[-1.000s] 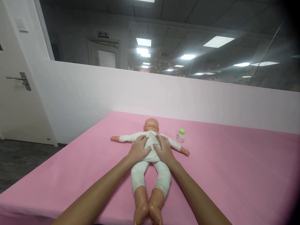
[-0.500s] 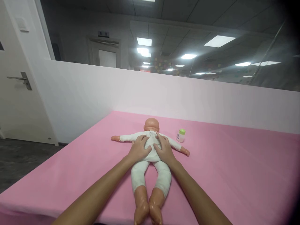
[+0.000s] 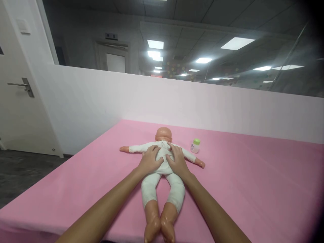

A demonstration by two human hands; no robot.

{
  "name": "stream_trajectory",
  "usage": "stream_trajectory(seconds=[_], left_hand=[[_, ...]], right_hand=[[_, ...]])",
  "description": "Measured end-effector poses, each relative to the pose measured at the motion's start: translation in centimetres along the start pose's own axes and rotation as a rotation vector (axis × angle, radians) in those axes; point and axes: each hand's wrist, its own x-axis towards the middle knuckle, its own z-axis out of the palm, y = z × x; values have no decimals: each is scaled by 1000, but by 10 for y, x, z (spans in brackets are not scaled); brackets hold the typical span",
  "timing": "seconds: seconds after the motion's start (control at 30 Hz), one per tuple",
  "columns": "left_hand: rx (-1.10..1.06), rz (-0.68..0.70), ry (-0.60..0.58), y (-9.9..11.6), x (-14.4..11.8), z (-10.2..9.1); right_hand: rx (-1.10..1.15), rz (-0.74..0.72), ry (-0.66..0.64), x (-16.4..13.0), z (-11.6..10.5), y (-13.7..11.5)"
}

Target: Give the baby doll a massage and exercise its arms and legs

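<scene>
A baby doll (image 3: 165,165) with a white cloth body lies face down, its head toward the wall and its arms stretched out to both sides. My left hand (image 3: 151,160) rests on the left side of the doll's back, fingers spread and thumb pointing inward. On the right side of the back lies my right hand (image 3: 178,161), also with its fingers apart. Both palms press against the cloth, and neither hand grasps anything. Between the thumbs a strip of the white back shows. The doll's face is hidden beneath it.
A small clear bottle (image 3: 195,146) with a green cap stands just beyond the doll's right-hand arm. Pink cloth covers the table (image 3: 240,175). Behind it runs a low white wall (image 3: 162,98) with glass above. At the left is a door (image 3: 25,111) with a metal handle.
</scene>
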Motion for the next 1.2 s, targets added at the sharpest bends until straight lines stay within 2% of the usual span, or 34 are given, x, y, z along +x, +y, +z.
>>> stream_trajectory(seconds=[0.13,0.27,0.43,0.6,0.8,0.93,1.2], left_hand=[[0,-1,-29,-1,0,-1],[-1,4,-90,1,-1,-4],[26,15,-18,7,-2,-8],[13,21,5,6,-2,-6],[-21,4,-95,-3,0,0],[-16,-13,-120,-3,0,0],[21,9,-28,5,0,-4]], right_hand=[[45,-23,-8,0,1,1],[78,29,-75,-1,4,9],[81,57,-121,-1,6,15],[40,43,-127,-1,5,16],[40,37,-223,-1,3,16],[21,58,-275,0,1,12],[-95,75,-240,3,0,6]])
